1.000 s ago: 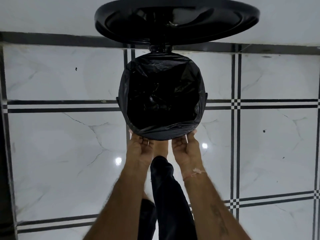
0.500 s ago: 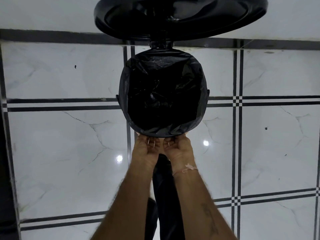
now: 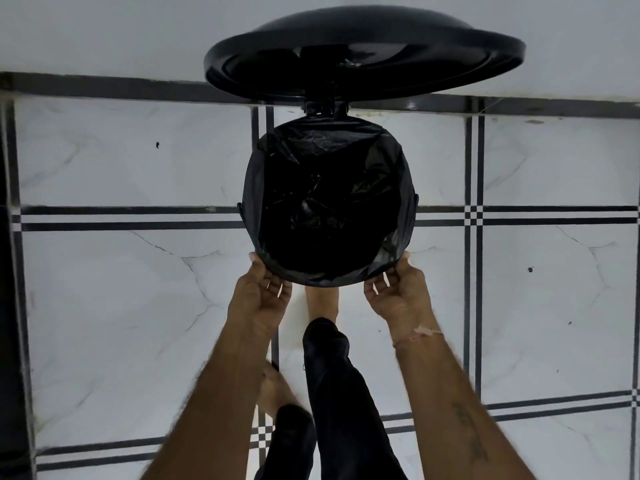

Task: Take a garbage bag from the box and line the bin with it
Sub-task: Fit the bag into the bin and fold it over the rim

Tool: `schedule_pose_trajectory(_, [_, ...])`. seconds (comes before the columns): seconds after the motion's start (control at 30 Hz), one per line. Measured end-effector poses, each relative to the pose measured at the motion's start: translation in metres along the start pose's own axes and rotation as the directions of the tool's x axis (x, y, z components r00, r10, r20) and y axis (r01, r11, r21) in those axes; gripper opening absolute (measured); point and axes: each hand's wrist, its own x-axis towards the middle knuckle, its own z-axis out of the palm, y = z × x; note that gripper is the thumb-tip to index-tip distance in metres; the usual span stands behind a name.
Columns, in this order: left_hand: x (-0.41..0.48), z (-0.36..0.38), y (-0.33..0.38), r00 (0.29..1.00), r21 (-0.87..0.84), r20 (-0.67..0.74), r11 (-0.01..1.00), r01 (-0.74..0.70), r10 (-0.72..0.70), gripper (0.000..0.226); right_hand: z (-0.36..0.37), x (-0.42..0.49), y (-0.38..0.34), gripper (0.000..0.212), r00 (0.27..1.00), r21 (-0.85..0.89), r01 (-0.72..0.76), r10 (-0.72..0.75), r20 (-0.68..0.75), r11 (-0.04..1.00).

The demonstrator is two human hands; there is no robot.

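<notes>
The bin (image 3: 414, 206) stands upright on the tiled floor (image 3: 104, 289), mouth facing up, lid (image 3: 363, 50) raised, with the garbage bag (image 3: 329, 202) lining it, while the left hand (image 3: 261, 299) and right hand (image 3: 398, 292) pinch the bag's folded-over near edge.

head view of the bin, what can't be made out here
- Black round pedal bin: its walls and rim are covered by the crumpled black plastic garbage bag.
- Left hand, right hand: fingers curl under the bag's edge, so the grip is unclear.
- Bag box: out of frame.
</notes>
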Motion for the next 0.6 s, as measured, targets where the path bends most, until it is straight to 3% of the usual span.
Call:
schedule_pose_trajectory(0.17, [0.007, 0.005, 0.005, 1.0, 0.102, -0.024, 0.995, 0.02, -0.018, 0.027, 0.009, 0.008, 0.0, 0.022, 1.0, -0.042, 0.011, -0.011, -0.002, 0.999])
schedule_pose_trajectory(0.27, [-0.002, 0.006, 0.011, 0.998, 0.062, 0.042, 0.996, -0.057, 0.054, 0.041, 0.005, 0.002, -0.008, 0.044, 0.995, -0.037, 0.073, -0.07, 0.064, 0.997])
schedule_pose_trajectory(0.4, [-0.001, 0.017, 0.031, 0.992, 0.15, 0.069, 0.982, -0.117, 0.108, 0.037, 0.017, 0.003, -0.033, 0.04, 0.996, -0.113, 0.092, -0.089, 0.029, 0.989])
schedule_pose_trajectory(0.47, [0.001, 0.023, 0.035, 0.993, 0.213, 0.057, 0.97, -0.118, 0.108, 0.047, 0.024, 0.005, -0.041, 0.042, 0.995, -0.148, 0.099, -0.098, 0.017, 0.984])
schedule_pose_trajectory(0.6, [0.001, 0.019, 0.037, 0.989, 0.252, 0.065, 0.957, -0.146, 0.134, 0.046, 0.031, 0.003, -0.052, 0.046, 0.988, -0.144, 0.106, -0.088, 0.126, 0.984])
